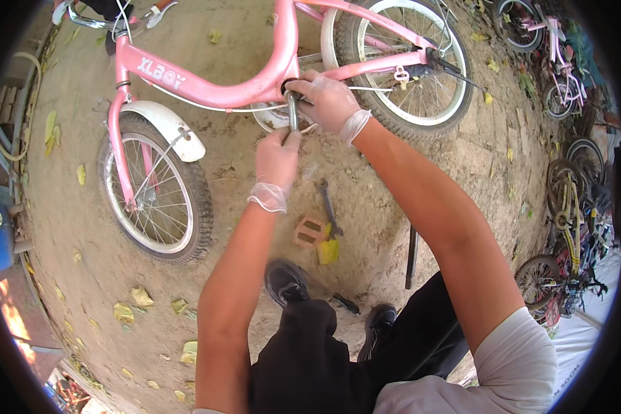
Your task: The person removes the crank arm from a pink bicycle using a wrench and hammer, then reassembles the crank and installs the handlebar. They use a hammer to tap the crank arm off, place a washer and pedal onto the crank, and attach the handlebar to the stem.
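At 12 o'clock, a pink child's bicycle (207, 86) spans the view, its white-fendered front wheel (198, 210) at 9 and rear wheel (454, 93) at 1. The gloved left hand (276, 162) pinches the lower end of the silvery crank arm (293, 114); the gloved right hand (331, 105) curls its fingers around the upper end, at the frame. At 6 o'clock from the hands, a wrench (328, 201) and reddish-brown pedal (308, 232) lie on the dirt ground (248, 238).
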`<action>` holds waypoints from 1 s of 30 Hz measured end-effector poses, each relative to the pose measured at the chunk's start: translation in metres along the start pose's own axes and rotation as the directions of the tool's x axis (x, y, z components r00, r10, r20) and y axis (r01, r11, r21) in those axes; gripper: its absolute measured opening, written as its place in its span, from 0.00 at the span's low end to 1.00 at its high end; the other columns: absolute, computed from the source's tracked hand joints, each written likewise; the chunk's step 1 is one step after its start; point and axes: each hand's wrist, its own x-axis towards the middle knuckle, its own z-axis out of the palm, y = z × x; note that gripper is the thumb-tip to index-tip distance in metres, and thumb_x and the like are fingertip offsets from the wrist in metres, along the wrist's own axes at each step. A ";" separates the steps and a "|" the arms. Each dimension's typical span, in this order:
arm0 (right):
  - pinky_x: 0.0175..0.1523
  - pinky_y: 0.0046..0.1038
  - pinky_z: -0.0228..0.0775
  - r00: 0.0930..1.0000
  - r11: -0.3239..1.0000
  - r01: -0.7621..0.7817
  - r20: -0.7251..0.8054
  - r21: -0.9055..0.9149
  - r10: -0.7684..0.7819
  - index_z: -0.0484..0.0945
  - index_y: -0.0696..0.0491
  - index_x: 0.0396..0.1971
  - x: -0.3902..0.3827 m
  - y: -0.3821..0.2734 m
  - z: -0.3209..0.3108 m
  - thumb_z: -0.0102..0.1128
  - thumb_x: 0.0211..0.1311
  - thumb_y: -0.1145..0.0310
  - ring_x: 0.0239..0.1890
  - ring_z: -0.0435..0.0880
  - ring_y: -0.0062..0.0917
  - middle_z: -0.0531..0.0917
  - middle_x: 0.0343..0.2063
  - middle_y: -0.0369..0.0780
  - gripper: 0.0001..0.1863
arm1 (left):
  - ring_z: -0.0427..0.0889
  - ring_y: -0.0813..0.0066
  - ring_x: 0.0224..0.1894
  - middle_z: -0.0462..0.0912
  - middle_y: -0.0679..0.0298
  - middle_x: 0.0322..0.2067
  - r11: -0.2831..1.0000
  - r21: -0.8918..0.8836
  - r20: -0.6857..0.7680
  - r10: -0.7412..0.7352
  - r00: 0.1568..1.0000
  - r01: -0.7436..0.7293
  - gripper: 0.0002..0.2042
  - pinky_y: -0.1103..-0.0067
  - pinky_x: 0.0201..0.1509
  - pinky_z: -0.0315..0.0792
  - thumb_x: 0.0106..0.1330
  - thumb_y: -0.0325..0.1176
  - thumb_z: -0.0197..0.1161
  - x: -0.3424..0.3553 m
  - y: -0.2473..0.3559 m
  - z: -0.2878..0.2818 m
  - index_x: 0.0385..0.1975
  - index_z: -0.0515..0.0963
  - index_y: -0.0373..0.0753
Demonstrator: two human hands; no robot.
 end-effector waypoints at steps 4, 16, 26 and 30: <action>0.46 0.38 0.76 0.995 0.995 0.094 0.023 0.020 -0.095 0.80 0.48 0.50 0.002 -0.001 0.002 0.64 0.57 0.71 0.42 0.82 0.39 0.80 0.45 0.41 0.19 | 0.79 0.76 0.26 0.82 0.61 0.26 0.998 0.062 0.012 0.008 1.000 -0.009 0.12 0.78 0.32 0.70 0.66 0.33 0.59 0.000 -0.003 -0.002 0.38 0.81 0.28; 0.48 0.37 0.75 0.991 0.991 0.137 -0.006 -0.001 -0.137 0.78 0.51 0.46 0.009 -0.001 0.008 0.66 0.53 0.73 0.42 0.81 0.40 0.79 0.44 0.42 0.18 | 0.76 0.80 0.25 0.82 0.64 0.27 0.999 0.031 0.037 -0.021 0.999 0.020 0.14 0.81 0.29 0.68 0.67 0.35 0.59 0.000 -0.008 -0.002 0.39 0.80 0.28; 0.48 0.42 0.75 0.785 0.817 -0.577 0.292 0.022 0.546 0.79 0.55 0.40 -0.103 -0.029 0.001 0.60 0.61 0.63 0.42 0.82 0.44 0.81 0.41 0.48 0.12 | 0.78 0.76 0.36 0.83 0.62 0.37 0.994 -0.061 -0.097 -0.095 0.991 0.090 0.19 0.77 0.43 0.72 0.68 0.41 0.61 -0.045 -0.044 -0.055 0.48 0.79 0.29; 0.46 0.42 0.75 0.603 0.735 -0.674 0.520 -0.075 0.605 0.79 0.55 0.34 -0.188 -0.066 0.049 0.60 0.60 0.61 0.41 0.82 0.46 0.83 0.37 0.49 0.12 | 0.80 0.63 0.41 0.83 0.56 0.40 0.966 0.180 -0.075 -0.175 0.982 0.185 0.18 0.72 0.52 0.73 0.65 0.39 0.63 -0.113 -0.100 -0.059 0.47 0.78 0.31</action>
